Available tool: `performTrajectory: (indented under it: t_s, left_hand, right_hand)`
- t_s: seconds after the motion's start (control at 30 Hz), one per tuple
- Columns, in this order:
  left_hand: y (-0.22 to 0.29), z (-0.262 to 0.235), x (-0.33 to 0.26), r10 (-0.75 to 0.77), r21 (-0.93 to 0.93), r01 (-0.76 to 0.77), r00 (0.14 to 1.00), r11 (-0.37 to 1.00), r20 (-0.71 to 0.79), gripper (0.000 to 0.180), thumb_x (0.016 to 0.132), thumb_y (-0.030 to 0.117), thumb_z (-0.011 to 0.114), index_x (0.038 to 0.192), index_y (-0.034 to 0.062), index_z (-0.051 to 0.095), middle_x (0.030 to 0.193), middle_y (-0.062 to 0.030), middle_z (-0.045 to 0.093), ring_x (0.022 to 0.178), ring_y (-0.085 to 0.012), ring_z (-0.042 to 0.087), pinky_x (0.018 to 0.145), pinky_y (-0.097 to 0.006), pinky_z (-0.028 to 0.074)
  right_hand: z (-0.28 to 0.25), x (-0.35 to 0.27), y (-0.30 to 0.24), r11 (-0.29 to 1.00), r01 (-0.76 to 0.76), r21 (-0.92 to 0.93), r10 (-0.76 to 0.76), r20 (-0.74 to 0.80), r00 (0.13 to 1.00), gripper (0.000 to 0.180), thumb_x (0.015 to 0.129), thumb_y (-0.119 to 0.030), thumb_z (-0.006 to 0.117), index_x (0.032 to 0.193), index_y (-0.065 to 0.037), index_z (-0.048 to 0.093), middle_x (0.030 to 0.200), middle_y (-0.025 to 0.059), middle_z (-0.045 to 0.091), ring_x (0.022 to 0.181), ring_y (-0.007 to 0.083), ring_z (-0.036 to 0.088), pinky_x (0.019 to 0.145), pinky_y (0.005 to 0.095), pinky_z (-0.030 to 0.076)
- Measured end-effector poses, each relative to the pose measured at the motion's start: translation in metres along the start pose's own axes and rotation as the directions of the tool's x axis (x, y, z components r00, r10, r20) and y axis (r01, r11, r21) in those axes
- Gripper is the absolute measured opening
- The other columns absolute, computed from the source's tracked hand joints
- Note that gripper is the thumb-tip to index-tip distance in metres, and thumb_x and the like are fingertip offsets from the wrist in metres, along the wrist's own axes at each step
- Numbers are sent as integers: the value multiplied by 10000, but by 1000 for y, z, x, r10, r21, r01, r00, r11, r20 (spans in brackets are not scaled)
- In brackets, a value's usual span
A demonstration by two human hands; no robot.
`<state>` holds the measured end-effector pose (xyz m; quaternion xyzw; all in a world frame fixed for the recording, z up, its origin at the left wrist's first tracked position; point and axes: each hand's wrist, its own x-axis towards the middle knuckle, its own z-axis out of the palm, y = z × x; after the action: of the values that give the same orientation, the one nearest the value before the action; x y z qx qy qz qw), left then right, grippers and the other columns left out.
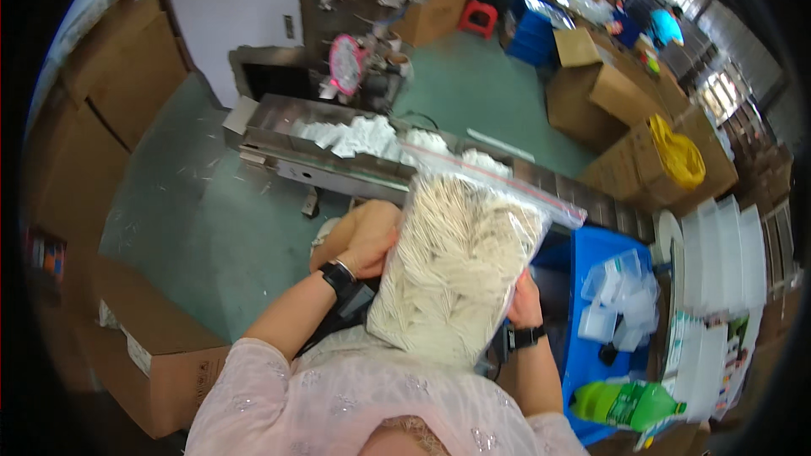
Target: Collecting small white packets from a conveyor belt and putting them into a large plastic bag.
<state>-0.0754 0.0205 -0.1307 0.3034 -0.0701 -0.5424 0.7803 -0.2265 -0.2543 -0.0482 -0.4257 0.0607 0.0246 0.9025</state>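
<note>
Against the chest, left hand [369, 241] and right hand [524, 300] clasp bag [456, 262].

Clear zip bag [456, 262] of white sticks, held upright

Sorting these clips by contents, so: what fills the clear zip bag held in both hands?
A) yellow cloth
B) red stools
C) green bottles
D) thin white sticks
D: the clear zip bag, gripped by the left hand and right hand, is packed with thin white sticks.

Green bottle [627, 404] lower right; cardboard boxes [610, 101] beyond metal conveyor [338, 171].
</note>
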Motion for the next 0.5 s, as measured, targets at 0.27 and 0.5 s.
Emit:
performTrajectory:
  t_s: [0.27, 0.5]
  left_hand:
    - [2, 21, -1, 79, 30, -76, 987, 997, -142, 561, 941, 440, 362, 1313, 21, 381, 1310, -88, 459, 1177, -184, 453, 1010, -330, 354]
    - [-2, 22, -1, 49, 31, -44, 983, 999, -179, 487, 955, 378, 390, 1255, -2, 432, 1234, -91, 515, 1100, -179, 510, 950, -326, 410]
  right_hand:
    - [-13, 6, 6, 999, -6, 38, 8, -58, 998, 520, 945, -358, 401, 1368, -76, 288, 1348, 80, 405, 1198, 230, 426, 1012, 372, 347]
    - [-27, 5, 16, 998, -31, 47, 34, -68, 997, 521, 952, -377, 374, 1354, -54, 302, 1326, 87, 424, 1169, 218, 451, 991, 360, 370]
